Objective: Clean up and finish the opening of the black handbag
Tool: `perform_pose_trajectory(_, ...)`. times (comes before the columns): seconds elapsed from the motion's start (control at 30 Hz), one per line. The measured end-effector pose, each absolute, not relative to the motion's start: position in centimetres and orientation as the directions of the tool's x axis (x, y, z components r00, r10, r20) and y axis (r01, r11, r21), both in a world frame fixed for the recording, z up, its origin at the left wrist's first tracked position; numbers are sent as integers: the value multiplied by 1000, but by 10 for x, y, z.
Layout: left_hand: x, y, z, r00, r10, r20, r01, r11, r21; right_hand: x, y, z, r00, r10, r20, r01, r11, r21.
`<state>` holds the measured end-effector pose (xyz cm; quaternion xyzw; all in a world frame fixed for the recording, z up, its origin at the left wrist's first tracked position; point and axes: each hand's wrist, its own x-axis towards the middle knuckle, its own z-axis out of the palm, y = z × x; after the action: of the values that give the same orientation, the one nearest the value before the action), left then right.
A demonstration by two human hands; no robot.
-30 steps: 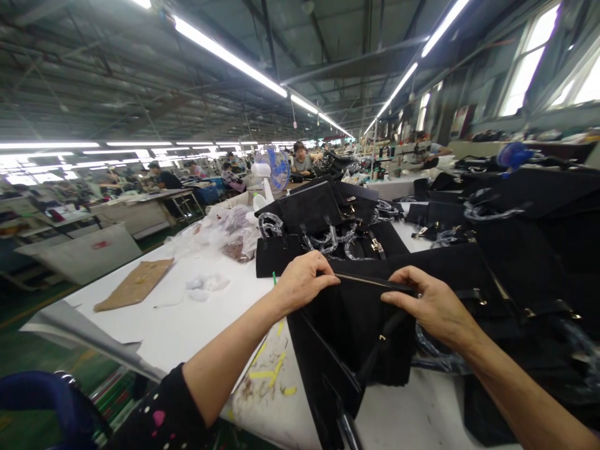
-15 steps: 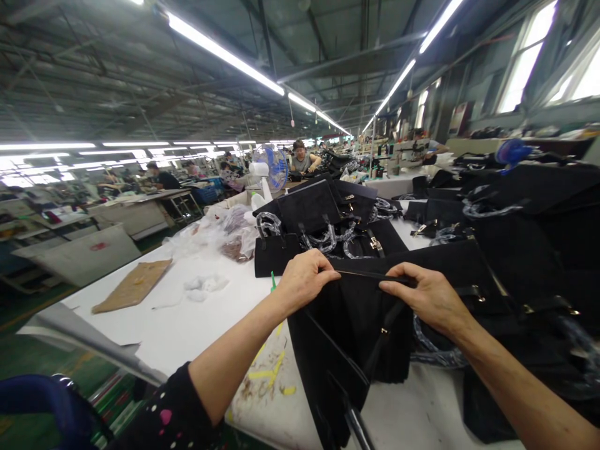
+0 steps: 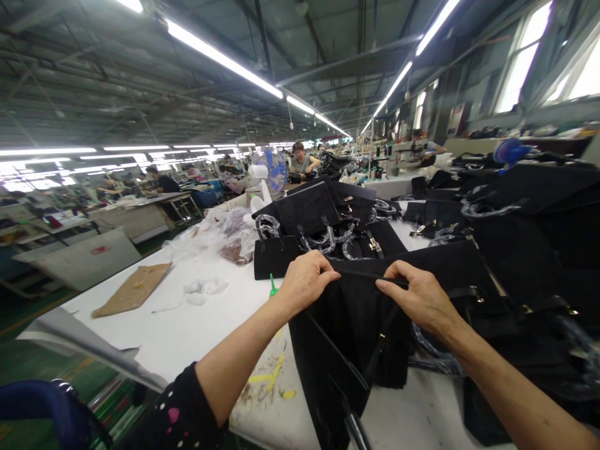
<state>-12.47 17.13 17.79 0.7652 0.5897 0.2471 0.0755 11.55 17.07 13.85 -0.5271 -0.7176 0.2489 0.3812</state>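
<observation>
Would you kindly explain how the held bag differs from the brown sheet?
The held bag is black and looks larger; the brown sheet is lighter and smaller. The left hand and right hand pinch the held bag's edge; the brown sheet lies on the table.

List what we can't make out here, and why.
Head view only:
Some fingers of the left hand: hidden behind the hand.
Black bag, lowest part: cut off by bottom edge.
What lies below the green nozzle: hidden by the left forearm.
Workers at far left: hands too small and blurred.
</observation>
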Motion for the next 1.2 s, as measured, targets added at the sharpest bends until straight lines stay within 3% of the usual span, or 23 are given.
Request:
perform_pose_trajectory(0.23,-122,172,178,174,943,285,882,-278,381,107,187,147,-298,916,270,575,397,-715)
perform_pose_trajectory(0.8,-117,174,177,169,945,280,908,-260,329,98,195,156,-322,930,176,671,355,-651)
perform_pose_trajectory(1.2,-115,175,179,135,954,267,907,-228,355,78,207,172,-422,891,166,763,448,-465)
